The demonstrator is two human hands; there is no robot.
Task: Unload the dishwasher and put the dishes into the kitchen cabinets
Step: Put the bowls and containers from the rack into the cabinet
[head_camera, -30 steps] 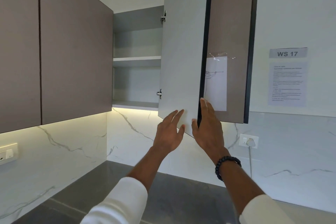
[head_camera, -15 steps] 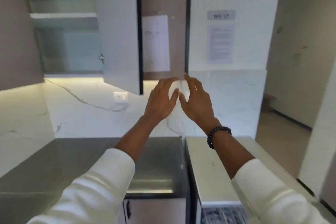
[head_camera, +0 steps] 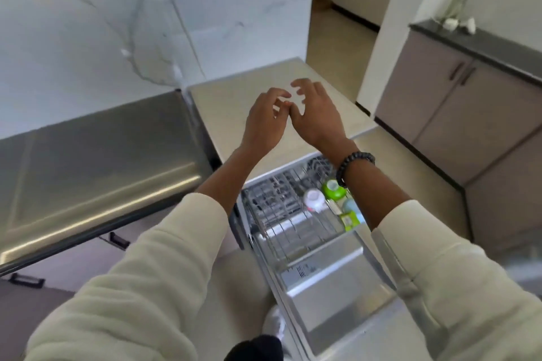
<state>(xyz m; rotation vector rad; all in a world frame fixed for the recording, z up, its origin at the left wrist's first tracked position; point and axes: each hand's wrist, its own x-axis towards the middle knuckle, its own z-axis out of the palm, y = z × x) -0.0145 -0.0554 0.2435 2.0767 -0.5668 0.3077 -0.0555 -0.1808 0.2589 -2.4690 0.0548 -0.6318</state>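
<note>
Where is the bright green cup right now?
In the head view, the green cup sits in the pulled-out dishwasher rack, on its right side, beside a white cup and just under the right hand's bracelet wrist.

Cream sleeves [head_camera: 152, 267] (beaded wristband [head_camera: 353, 166], dark)

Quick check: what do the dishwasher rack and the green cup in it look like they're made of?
Dishwasher rack: thin grey wire grid, likely coated metal. Green cup: bright, opaque, probably plastic, though blur leaves that open.
</note>
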